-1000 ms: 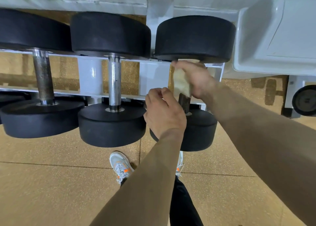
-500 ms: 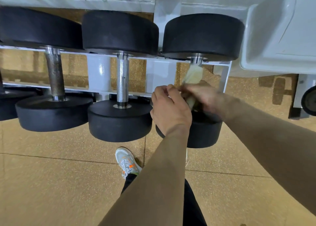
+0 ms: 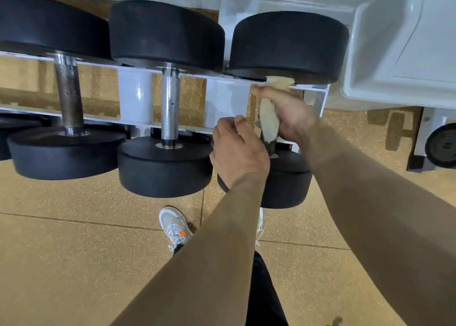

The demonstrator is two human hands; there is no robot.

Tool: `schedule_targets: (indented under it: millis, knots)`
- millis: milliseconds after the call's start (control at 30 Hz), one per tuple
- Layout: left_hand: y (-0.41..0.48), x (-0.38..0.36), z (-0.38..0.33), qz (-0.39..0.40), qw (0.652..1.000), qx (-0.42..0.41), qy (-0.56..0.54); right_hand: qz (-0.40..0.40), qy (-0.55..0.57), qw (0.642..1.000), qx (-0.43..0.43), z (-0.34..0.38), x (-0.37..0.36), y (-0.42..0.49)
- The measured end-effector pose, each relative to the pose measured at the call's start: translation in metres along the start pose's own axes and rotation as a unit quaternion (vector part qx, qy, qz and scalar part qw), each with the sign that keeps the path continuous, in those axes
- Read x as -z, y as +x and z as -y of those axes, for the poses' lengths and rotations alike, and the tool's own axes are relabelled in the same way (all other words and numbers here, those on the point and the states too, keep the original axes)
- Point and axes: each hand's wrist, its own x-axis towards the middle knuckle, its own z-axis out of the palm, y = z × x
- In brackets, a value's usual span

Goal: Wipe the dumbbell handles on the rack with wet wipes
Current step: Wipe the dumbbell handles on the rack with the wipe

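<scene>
Three black dumbbells lie across a white rack (image 3: 223, 98). On the rightmost dumbbell (image 3: 288, 46), my right hand (image 3: 290, 113) grips a pale wet wipe (image 3: 269, 122) wrapped round the handle, up near the far head. A short dark stretch of that handle (image 3: 270, 148) shows below the wipe. My left hand (image 3: 237, 153) is a curled fist just left of the handle, above the near head, and nothing shows in its fingers. The middle dumbbell's handle (image 3: 170, 106) is shiny. The left dumbbell's handle (image 3: 69, 98) looks dark and rusty.
A white moulded machine housing (image 3: 399, 54) stands close on the right, with a black wheel (image 3: 441, 145) below it. My grey and orange shoe (image 3: 174, 227) stands on the tan speckled floor under the rack.
My right hand slid the wipe down the handle toward the near head, then back up toward the far head. My left hand stayed beside the handle.
</scene>
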Motion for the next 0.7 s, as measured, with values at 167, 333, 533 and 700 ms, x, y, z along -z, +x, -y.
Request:
schedule_targets:
  millis: [167,333,533,700]
  knots:
    - [0.002,0.000,0.002,0.003,1.000,-0.005,0.010,0.163,0.102,0.978,-0.082,-0.016,0.014,0.001]
    - [0.001,0.002,0.000,0.016,1.000,0.003,0.011,0.128,-0.039,0.987,-0.088,-0.025,0.023,-0.015]
    - [-0.001,0.002,-0.003,0.010,1.000,0.008,0.000,-0.096,-0.219,0.971,-0.028,-0.020,-0.005,-0.031]
    - [0.001,0.000,0.000,0.008,1.000,0.001,-0.001,-0.180,-0.141,0.973,0.009,-0.001,-0.023,-0.002]
